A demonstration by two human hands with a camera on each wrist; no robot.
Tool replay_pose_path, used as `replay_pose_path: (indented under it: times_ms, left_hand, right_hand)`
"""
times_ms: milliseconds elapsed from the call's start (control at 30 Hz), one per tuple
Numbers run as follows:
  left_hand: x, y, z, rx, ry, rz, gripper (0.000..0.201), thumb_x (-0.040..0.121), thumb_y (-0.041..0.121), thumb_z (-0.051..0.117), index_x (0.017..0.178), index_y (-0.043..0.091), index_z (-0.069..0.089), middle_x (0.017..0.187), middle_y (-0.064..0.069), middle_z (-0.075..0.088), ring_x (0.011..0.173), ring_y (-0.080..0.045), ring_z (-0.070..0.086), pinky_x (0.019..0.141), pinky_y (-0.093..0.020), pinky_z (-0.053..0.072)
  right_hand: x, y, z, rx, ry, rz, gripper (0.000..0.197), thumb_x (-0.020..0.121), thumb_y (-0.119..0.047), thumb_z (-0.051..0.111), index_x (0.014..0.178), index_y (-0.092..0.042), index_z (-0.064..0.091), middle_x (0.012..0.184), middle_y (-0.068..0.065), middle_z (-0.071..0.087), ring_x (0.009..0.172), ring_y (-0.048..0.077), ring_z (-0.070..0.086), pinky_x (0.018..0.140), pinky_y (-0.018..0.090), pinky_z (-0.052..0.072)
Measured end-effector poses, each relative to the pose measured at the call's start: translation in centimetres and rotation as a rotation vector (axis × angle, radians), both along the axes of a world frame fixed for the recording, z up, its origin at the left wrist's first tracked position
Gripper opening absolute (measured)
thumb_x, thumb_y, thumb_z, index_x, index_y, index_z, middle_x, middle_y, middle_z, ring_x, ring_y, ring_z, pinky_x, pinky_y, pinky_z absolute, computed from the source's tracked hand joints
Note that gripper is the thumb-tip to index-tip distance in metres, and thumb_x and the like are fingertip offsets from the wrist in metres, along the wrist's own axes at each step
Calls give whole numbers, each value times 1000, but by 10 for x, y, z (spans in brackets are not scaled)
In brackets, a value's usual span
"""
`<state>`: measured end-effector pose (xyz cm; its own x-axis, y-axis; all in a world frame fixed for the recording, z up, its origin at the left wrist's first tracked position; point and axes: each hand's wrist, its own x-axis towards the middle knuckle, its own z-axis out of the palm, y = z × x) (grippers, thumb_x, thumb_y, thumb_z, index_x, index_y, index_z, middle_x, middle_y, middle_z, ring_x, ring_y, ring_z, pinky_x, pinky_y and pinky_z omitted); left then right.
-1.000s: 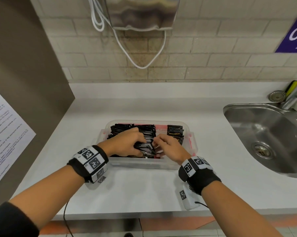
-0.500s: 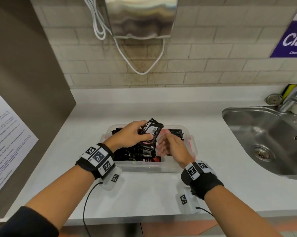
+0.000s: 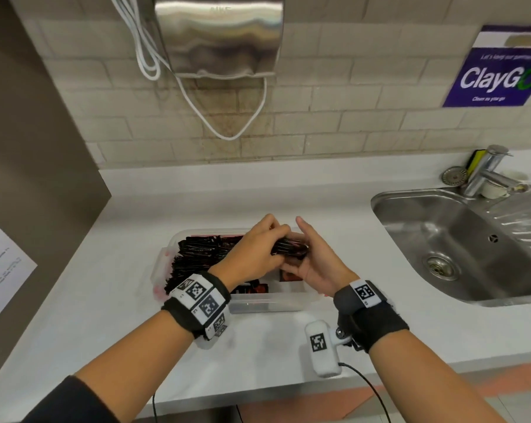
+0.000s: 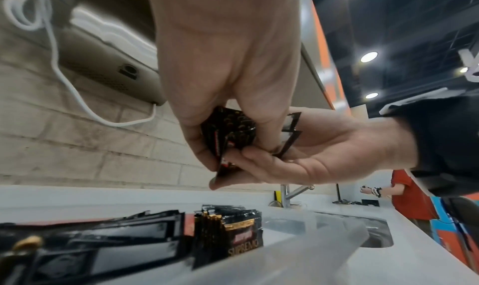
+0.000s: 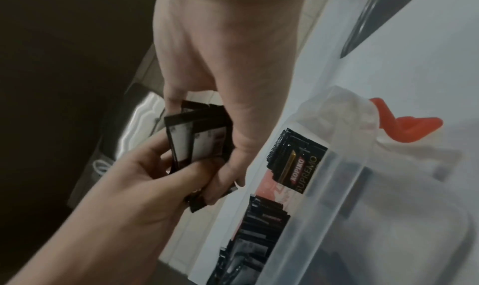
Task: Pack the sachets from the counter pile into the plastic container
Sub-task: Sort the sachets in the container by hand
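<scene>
left hand (image 3: 252, 254) and right hand (image 3: 314, 261) both gripped one small stack of black foil sachets (image 3: 288, 247) above the clear plastic container (image 3: 267, 303) on the white worktop (image 3: 120, 315).

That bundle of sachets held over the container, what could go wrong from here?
1. The bundle of sachets is fanned unevenly between left hand and right hand; one may slip out.
2. The plastic container looks crowded with packed rows, so the bundle might jam or topple them.
</scene>
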<state>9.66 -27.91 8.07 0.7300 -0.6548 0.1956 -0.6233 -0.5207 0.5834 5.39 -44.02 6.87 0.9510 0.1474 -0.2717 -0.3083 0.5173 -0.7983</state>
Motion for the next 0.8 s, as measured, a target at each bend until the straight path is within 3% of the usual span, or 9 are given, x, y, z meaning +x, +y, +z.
replay_pose_path:
  times_ms: [100, 200, 267, 367, 433, 500, 567, 667, 800]
  left_hand:
    - [1, -8, 1, -26, 19, -44, 37, 84, 15, 75, 119, 18, 63, 110, 2, 44, 108, -17, 47, 97, -33, 46]
    - [0, -9, 4, -98, 137, -117, 55, 75, 32, 81, 125, 35, 60, 117, 8, 45, 119, -12, 43, 102, -25, 40]
    - [-1, -13, 3, -175, 217, -128, 66, 71, 46, 78, 132, 39, 53, 126, 11, 45, 127, -9, 41, 106, -27, 39]
    - [-3, -26, 3, -417, 437, 39, 79, 81, 49, 71, 150, 34, 35, 145, 10, 37, 138, -6, 34, 108, -27, 36]
    - [-7, -36, 3, -578, 588, 245, 73, 92, 46, 66, 153, 28, 30, 145, 5, 42, 135, -9, 41, 105, -28, 37]
    - [-13, -46, -1, -741, 789, 339, 65, 94, 47, 63, 148, 19, 40, 137, -4, 56, 122, -14, 57, 98, -31, 46]
    - [-19, -57, -6, -870, 954, 284, 58, 90, 46, 65, 136, 12, 55, 127, -10, 67, 112, -17, 66, 95, -35, 53]
    - [-25, -71, -5, -1041, 1123, 234, 39, 95, 31, 65, 130, 12, 64, 123, -12, 71, 114, -22, 68, 98, -36, 53]
    - [-22, -74, 7, -1168, 1236, 301, 21, 96, 22, 64, 112, 11, 72, 104, -10, 74, 95, -20, 73, 81, -31, 59]
  right_hand:
    - [-7, -6, -2, 7, -49, -51, 45, 93, -30, 65, 126, 0, 63, 121, 22, 67, 112, 30, 67, 92, 40, 57]
    - [-12, -12, -5, 56, -85, -117, 50, 85, -11, 68, 131, 3, 57, 128, 27, 62, 112, 34, 67, 83, 41, 60]
    - [-13, -15, -9, 82, -81, -164, 55, 82, -5, 69, 134, 0, 55, 128, 28, 62, 110, 35, 67, 85, 43, 60]
    - [-11, -20, -12, 121, -79, -275, 66, 75, 0, 71, 138, -2, 51, 129, 28, 62, 112, 34, 66, 92, 42, 56]
    - [-11, -21, -13, 138, -114, -341, 67, 73, 2, 71, 137, -3, 51, 124, 23, 66, 109, 29, 67, 94, 39, 56]
    - [-12, -22, -13, 171, -144, -397, 64, 75, 3, 70, 135, -5, 52, 113, 16, 72, 103, 25, 70, 88, 35, 59]
    - [-12, -20, -12, 191, -166, -417, 59, 78, 2, 68, 134, -5, 51, 112, 15, 73, 103, 24, 71, 84, 33, 59]
    - [-13, -14, -9, 208, -162, -389, 40, 93, -1, 58, 133, -3, 53, 124, 20, 67, 114, 29, 66, 88, 35, 56]
    - [-12, -4, -2, 106, -178, -373, 26, 102, -4, 45, 119, -14, 61, 120, 12, 69, 108, 18, 69, 82, 27, 55]
